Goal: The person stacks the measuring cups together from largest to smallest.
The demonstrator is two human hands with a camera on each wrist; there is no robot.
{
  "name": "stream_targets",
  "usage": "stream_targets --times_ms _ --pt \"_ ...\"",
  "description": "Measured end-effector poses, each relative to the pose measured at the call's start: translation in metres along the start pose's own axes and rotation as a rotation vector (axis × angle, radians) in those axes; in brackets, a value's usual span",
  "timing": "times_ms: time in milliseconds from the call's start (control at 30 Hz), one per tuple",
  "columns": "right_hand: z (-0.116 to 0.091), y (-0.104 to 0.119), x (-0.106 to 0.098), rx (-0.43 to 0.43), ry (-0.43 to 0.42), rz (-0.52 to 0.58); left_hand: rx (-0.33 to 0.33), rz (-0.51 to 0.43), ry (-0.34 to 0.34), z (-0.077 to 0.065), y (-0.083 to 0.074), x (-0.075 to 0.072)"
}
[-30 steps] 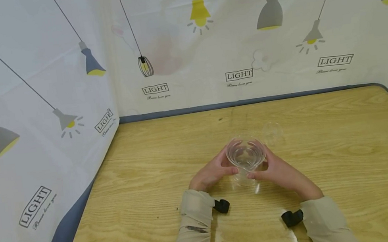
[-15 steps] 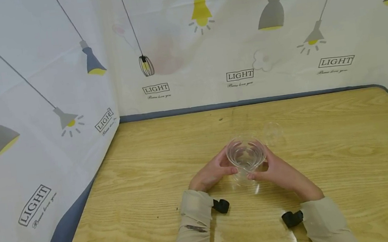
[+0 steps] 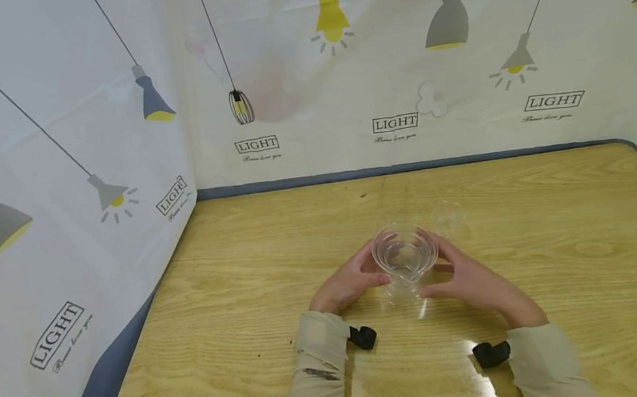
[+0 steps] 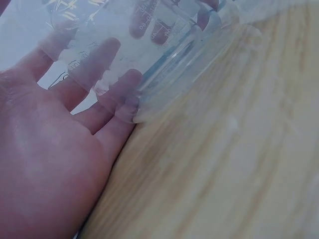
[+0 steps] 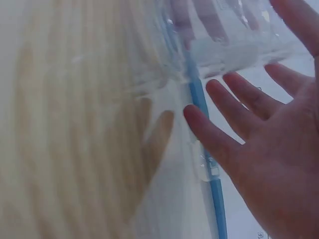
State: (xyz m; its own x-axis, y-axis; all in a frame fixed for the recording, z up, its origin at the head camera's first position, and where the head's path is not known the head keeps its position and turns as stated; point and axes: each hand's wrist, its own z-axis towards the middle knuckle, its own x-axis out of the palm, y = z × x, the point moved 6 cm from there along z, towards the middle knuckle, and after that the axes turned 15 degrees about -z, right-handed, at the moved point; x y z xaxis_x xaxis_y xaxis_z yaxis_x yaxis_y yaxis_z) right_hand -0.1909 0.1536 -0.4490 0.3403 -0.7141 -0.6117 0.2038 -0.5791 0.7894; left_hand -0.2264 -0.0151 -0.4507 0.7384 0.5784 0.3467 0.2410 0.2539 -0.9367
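Note:
A clear beaker (image 3: 405, 259) with a pouring lip and printed graduation marks stands upright on the wooden table, its lip towards the person. My left hand (image 3: 353, 276) holds its left side, thumb in front and fingers round the back; in the left wrist view those fingers show through the clear wall (image 4: 164, 55). On the other side my right hand (image 3: 466, 277) is spread, thumb near the beaker's lower front. Its straight fingers (image 5: 234, 109) stand just off the beaker (image 5: 224, 50) in the right wrist view.
Behind the beaker to the right sits a smaller clear round vessel (image 3: 449, 215), faint against the wood. The table (image 3: 566, 249) meets a lamp-printed cloth (image 3: 305, 82) at the back and left. Black wrist mounts (image 3: 364, 338) project from both sleeves (image 3: 544, 363).
My right hand has loosened from the beaker and shifted slightly right, its fingers spreading. The left hand and the beaker stay where they were.

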Motion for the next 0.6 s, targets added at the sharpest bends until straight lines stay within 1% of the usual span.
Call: stream_targets --times_ms 133,233,333,433,600 --pt "-0.003 -0.002 -0.004 -0.001 0.036 0.014 0.015 -0.012 0.014 0.002 0.002 -0.002" --pt "-0.005 -0.002 -0.009 -0.002 0.031 -0.005 0.033 -0.028 0.029 0.004 0.006 -0.005" --pt "-0.005 -0.002 -0.014 -0.015 -0.009 -0.031 0.049 -0.043 0.040 0.007 0.011 -0.009" --pt "-0.006 -0.002 -0.020 -0.036 -0.068 -0.046 0.061 -0.058 0.028 0.007 0.014 -0.011" --pt "-0.008 0.004 -0.031 -0.038 -0.153 -0.050 0.045 -0.074 0.000 0.007 0.013 -0.012"
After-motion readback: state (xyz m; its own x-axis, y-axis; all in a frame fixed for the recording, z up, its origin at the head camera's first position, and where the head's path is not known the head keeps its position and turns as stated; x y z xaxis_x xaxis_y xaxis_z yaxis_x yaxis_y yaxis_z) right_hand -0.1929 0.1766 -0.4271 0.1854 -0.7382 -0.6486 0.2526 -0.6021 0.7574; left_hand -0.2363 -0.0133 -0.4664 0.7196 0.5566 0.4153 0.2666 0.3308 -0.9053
